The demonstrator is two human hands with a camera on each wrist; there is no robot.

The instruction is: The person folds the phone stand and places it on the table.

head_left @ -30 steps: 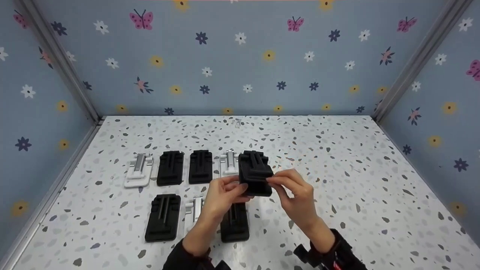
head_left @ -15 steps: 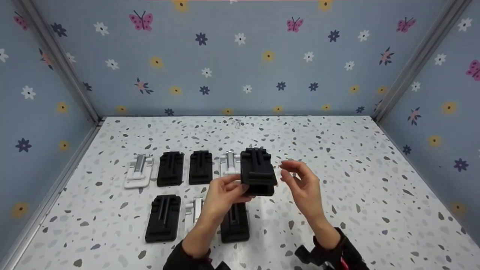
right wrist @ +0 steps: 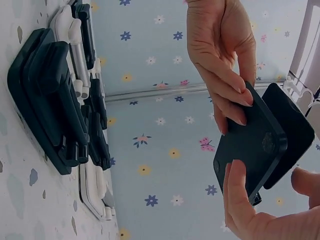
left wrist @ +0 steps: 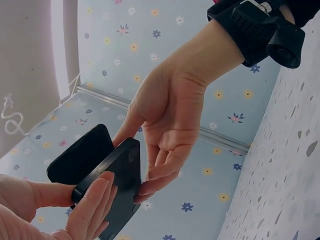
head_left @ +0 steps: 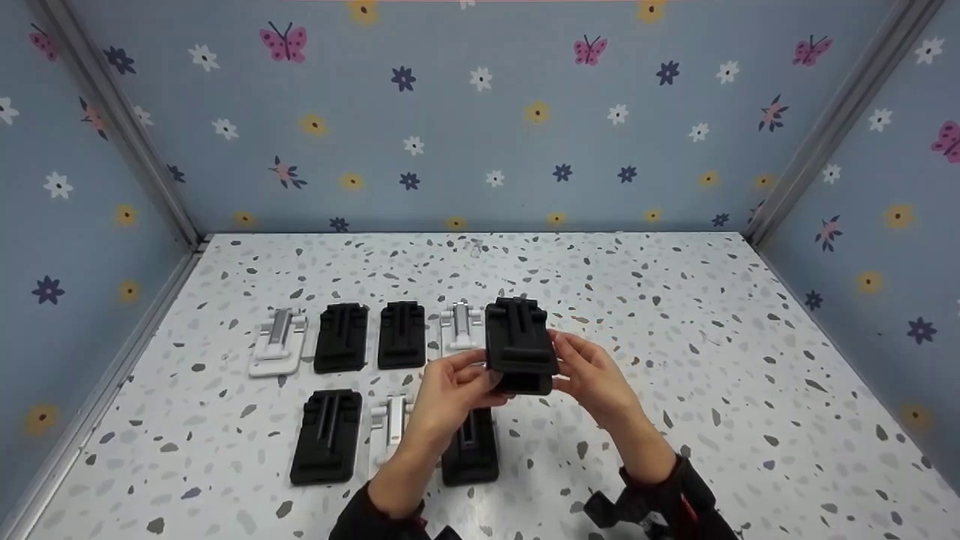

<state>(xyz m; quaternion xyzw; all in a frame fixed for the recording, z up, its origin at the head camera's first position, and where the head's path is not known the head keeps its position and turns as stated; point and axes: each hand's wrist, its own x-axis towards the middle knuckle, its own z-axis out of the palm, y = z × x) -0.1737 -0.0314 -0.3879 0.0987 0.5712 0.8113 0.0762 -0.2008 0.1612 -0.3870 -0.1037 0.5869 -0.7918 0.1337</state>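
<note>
A black folding phone stand (head_left: 519, 334) is held above the table, its top plate tilted up from the base so a gap shows between them. My left hand (head_left: 442, 394) pinches the base at the near left, thumb in the gap and fingers underneath. On the right edge, my right hand (head_left: 604, 382) holds the stand, its fingers against the underside of the base (right wrist: 250, 145). In the right wrist view its thumb (right wrist: 305, 182) is close to the raised plate (right wrist: 290, 132); whether they touch I cannot tell.
Folded phone stands lie in two rows on the speckled table (head_left: 675, 315). At the back are a white one (head_left: 274, 360), two black ones (head_left: 341, 337) and another white one (head_left: 460, 330). In front, a white stand (head_left: 390, 420) lies between black ones (head_left: 326, 439), partly behind my left arm.
My right hand let go of the plate's near edge, moved off to the right, then came back to hold the stand's right side. The stand shifted slightly right and its top plate tilted.
</note>
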